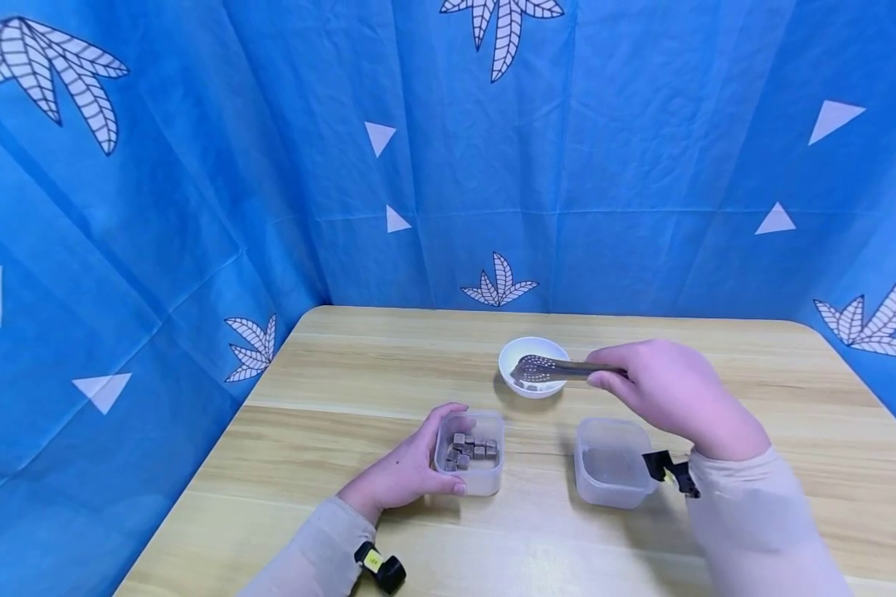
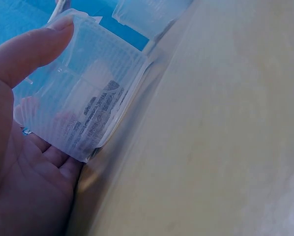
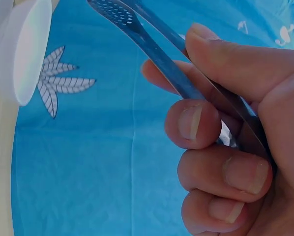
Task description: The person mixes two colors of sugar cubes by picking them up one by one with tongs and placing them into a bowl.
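My right hand point(image 1: 660, 394) grips metal tongs point(image 3: 159, 54) with perforated tips, its fingers curled round both arms in the right wrist view. In the head view the tips overlap the white bowl point(image 1: 515, 347), whose inside they partly cover. My left hand point(image 1: 411, 464) holds a clear plastic container point(image 1: 485, 481), thumb on the near side and fingers round the far side. Several small grey cubes point(image 1: 459, 456) lie on that container's floor, and they show through its wall in the left wrist view.
A second clear plastic container point(image 1: 614, 493) stands on the wooden table point(image 1: 388, 365), below my right wrist. A blue patterned curtain point(image 1: 433, 166) hangs along the table's back and left. Each sleeve carries a small black camera point(image 1: 381, 568).
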Tool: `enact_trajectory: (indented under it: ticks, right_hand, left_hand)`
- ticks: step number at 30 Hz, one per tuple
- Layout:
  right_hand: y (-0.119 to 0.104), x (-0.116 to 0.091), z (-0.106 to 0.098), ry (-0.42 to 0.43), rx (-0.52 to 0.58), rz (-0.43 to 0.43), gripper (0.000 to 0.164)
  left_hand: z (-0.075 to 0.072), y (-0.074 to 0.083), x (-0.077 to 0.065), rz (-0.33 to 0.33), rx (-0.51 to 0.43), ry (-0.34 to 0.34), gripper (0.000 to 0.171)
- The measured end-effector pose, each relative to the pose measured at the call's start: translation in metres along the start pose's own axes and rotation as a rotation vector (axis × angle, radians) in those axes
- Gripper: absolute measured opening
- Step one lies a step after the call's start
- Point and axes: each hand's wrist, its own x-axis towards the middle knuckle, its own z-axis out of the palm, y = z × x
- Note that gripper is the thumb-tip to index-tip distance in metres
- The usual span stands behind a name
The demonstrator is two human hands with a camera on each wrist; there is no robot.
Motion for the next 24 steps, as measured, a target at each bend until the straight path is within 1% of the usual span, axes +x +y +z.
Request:
enact_trajectory:
  ticks: [5, 12, 17, 24]
  right_hand:
    - [0.009, -0.004, -0.004, -0.038, 0.003, 0.044, 0.017]
    - [0.018, -0.008, -0.005, -0.093, 0.001, 0.096, 0.018]
    - [0.02, -0.009, -0.004, -0.124, 0.0, 0.108, 0.02]
    - [0.019, -0.009, -0.005, -0.138, 0.007, 0.122, 0.023]
  left_hand:
    - [0.0, -0.001, 0.0, -0.002, -0.001, -0.001, 0.106]
    - [0.0, -0.003, 0.0, -0.003, -0.008, 0.0, 0.104]
    - [0.001, -0.003, 0.0, -0.005, -0.009, 0.001, 0.103]
    - [0.001, -0.003, 0.0, -0.006, -0.006, 0.004, 0.103]
